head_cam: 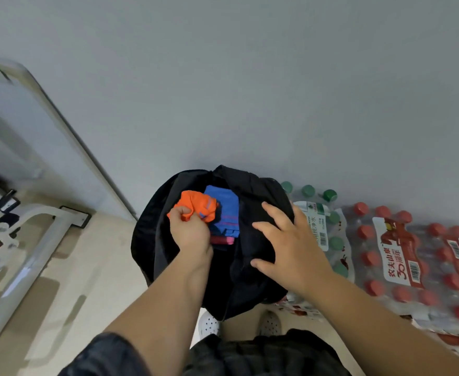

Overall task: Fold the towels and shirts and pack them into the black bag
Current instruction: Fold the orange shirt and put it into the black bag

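The black bag [152, 232] stands open on the floor against the grey wall. Inside its mouth lie a folded blue towel [224, 207] and a pink cloth [223, 240] beneath it. My left hand [189, 230] grips a crumpled orange cloth [198, 203] over the left side of the opening. My right hand [291, 245] rests with spread fingers on the bag's black right flap, pressing it aside.
Shrink-wrapped packs of water bottles with green caps [322, 213] and red caps [413, 253] lie right of the bag along the wall. A white metal frame [33, 256] stands on the beige floor at the left. My white shoes [209, 324] are just below the bag.
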`<state>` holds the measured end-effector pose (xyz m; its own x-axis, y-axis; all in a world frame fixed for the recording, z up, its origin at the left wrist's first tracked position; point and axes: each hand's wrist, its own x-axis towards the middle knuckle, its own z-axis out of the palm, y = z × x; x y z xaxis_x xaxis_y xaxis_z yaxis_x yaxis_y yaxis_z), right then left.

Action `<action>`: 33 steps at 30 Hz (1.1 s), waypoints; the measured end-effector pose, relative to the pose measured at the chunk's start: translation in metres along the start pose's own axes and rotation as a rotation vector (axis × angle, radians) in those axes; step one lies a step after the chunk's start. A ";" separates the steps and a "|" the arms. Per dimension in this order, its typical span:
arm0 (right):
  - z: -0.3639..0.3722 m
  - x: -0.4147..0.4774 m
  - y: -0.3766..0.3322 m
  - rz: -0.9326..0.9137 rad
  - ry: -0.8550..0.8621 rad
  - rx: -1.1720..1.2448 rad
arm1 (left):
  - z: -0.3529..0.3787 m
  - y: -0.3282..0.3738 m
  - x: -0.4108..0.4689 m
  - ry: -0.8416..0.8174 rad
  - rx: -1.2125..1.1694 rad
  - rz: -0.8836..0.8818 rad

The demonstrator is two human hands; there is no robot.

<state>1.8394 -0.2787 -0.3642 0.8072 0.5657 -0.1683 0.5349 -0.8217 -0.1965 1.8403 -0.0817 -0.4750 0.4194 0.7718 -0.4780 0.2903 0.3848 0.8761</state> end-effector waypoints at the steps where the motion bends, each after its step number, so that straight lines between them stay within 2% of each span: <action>1: 0.000 -0.001 0.001 -0.005 -0.011 0.008 | 0.008 0.002 0.001 0.032 -0.036 -0.030; 2: 0.000 -0.002 0.002 -0.010 -0.024 0.014 | 0.013 0.004 0.002 0.055 -0.048 -0.036; 4: -0.002 -0.002 0.003 -0.022 -0.034 0.023 | 0.018 -0.001 0.008 0.068 0.096 0.010; 11: -0.006 0.010 0.008 -0.015 -0.007 0.061 | -0.002 -0.003 0.017 -0.142 0.972 0.312; 13: -0.004 0.011 0.009 -0.012 0.011 0.074 | -0.008 0.004 0.021 -0.174 1.145 0.437; 14: -0.003 0.011 0.010 -0.013 0.013 0.078 | -0.009 0.007 0.024 -0.177 1.187 0.557; 17: -0.005 0.011 0.012 -0.021 0.008 0.074 | -0.006 0.008 0.040 -0.288 1.153 1.150; 18: -0.005 0.011 0.012 -0.020 0.004 0.071 | -0.005 0.006 0.046 -0.386 1.130 1.282; 19: -0.006 0.011 0.013 -0.017 -0.002 0.069 | -0.004 0.002 0.053 -0.478 1.135 1.319; 21: -0.005 0.012 0.013 -0.010 -0.011 0.055 | -0.008 -0.003 0.058 -0.596 1.269 1.232; 24: -0.003 0.013 0.019 0.015 -0.001 0.004 | -0.019 -0.006 0.054 -0.647 1.507 1.109; 28: -0.002 0.016 0.025 0.052 -0.001 -0.038 | -0.029 -0.005 0.054 -0.616 1.658 1.007; 33: -0.003 0.019 0.023 0.041 -0.021 -0.014 | -0.024 -0.007 0.064 -0.697 1.760 0.827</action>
<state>1.8672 -0.2870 -0.3686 0.8230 0.5331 -0.1962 0.5055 -0.8448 -0.1752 1.8450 -0.0228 -0.5104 0.9170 0.0270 -0.3980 0.0587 -0.9960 0.0676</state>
